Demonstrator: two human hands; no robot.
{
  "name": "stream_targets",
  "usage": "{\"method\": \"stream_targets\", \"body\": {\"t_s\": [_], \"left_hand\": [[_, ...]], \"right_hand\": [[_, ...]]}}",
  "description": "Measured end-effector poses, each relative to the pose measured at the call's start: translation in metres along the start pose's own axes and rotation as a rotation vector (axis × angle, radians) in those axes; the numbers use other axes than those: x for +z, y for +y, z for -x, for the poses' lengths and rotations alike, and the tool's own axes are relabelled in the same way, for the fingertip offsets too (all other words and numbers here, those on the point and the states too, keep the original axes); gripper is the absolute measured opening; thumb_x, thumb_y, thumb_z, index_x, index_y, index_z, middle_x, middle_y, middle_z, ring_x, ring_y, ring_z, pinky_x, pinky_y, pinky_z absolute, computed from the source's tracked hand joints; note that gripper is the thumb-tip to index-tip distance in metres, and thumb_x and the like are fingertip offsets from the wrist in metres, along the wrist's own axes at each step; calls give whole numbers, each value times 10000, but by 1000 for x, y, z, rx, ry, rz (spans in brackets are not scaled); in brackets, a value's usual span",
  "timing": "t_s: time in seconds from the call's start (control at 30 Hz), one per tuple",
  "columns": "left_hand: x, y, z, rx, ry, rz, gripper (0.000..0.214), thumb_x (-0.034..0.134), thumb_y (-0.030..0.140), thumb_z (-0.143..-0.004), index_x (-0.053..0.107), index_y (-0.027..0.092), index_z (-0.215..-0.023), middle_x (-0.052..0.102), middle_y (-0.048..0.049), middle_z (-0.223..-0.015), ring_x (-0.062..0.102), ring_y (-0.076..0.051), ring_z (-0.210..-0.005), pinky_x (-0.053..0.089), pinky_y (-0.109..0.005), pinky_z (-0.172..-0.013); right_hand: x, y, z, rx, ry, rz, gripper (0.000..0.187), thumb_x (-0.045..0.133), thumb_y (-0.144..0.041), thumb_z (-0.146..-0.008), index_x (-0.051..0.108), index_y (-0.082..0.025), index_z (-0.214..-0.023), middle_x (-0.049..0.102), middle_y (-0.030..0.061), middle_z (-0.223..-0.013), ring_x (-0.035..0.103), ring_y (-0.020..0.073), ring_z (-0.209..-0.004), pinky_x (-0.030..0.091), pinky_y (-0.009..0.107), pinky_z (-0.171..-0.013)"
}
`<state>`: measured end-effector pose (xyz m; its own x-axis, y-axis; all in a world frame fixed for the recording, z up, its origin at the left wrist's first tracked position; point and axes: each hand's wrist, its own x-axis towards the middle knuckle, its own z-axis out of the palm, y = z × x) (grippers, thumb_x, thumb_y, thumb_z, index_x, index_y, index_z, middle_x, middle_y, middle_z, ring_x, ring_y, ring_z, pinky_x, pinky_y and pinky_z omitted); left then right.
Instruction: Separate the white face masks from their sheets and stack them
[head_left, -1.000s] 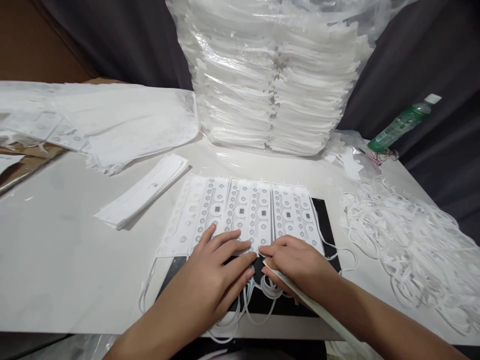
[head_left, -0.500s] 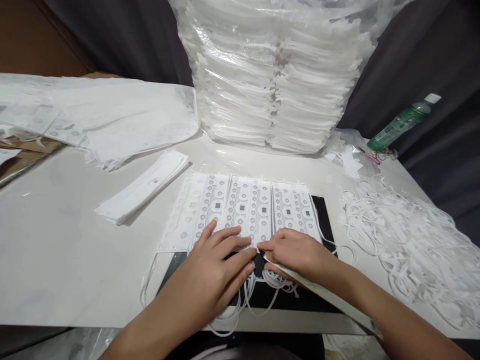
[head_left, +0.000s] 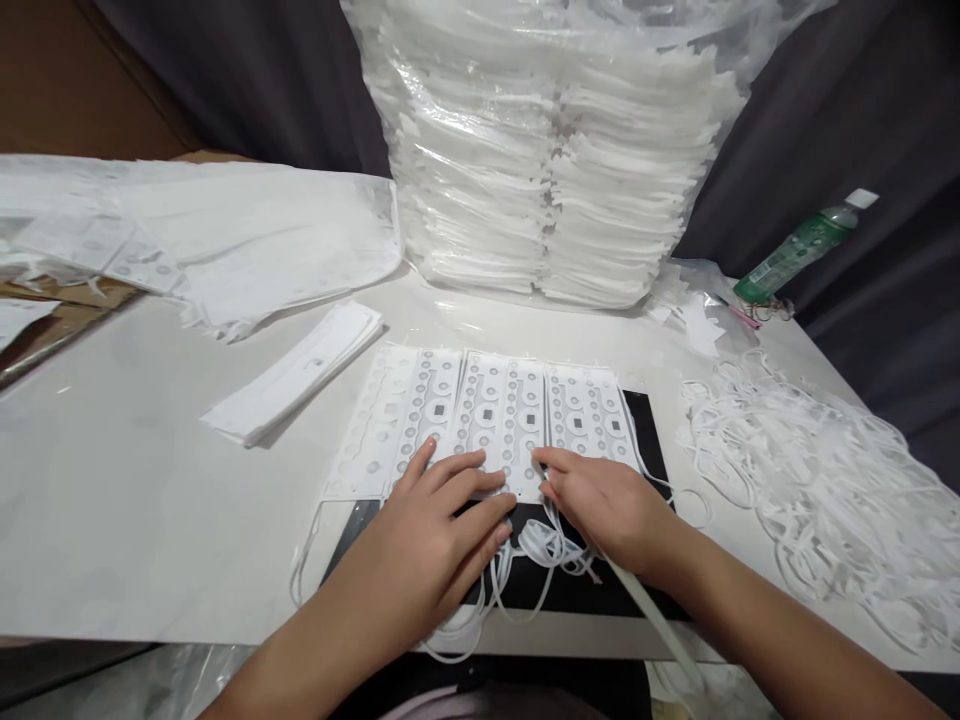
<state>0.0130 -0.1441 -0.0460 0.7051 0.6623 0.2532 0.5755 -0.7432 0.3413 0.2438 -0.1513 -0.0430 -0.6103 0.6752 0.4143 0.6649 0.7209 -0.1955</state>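
A row of flat white panels [head_left: 484, 400] with grey printed circles and small dark squares lies over a black mat [head_left: 630, 585]. Thin white cord loops [head_left: 551, 545] hang from their near edge, like ear loops. My left hand [head_left: 442, 525] rests on the panels' near edge with its fingers spread, holding nothing. In my right hand [head_left: 600, 500], fingers are closed round a long thin pale tool [head_left: 652, 610]; its tip is hidden by the hand, so its kind is unclear. That hand's fingertips are over the panels, right of my left hand.
A tall plastic bag of stacked white pieces [head_left: 555, 180] stands at the back. Loose white cords [head_left: 832, 500] are heaped at right, and a green bottle [head_left: 802, 250] leans behind them. At left lie a folded white stack [head_left: 296, 375] and larger white sheets [head_left: 285, 230].
My right hand has moved slightly away from me, up onto the panels, and the pale tool has swung steeper. White cords now show beneath that hand. My left hand has barely moved.
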Motion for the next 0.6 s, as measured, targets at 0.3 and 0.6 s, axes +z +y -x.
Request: {"method": "stream_targets", "body": {"t_s": [0.3,0.6], "left_hand": [[-9,-2,0,14,33,12,209,500,209,-929,619,247,-1096,631,-32,-1129,536,-214,-1148,248,-522,-1118],[-19,3,-36,133,-43,-139,120,472,124,-924,577,167,-885,553,-87,-1175,490,-240,-1140,296,-574,-1064]], "right_hand": [[-19,2,8,537,136,-561,114,580,-245,-868,590,-206,-761,716,32,-848,683,158,-769,533,263,-659],[-8,6,9,764,109,-694,208,539,-360,-896,508,-207,-758,424,-75,-520,404,84,-461,312,202,-451]]}}
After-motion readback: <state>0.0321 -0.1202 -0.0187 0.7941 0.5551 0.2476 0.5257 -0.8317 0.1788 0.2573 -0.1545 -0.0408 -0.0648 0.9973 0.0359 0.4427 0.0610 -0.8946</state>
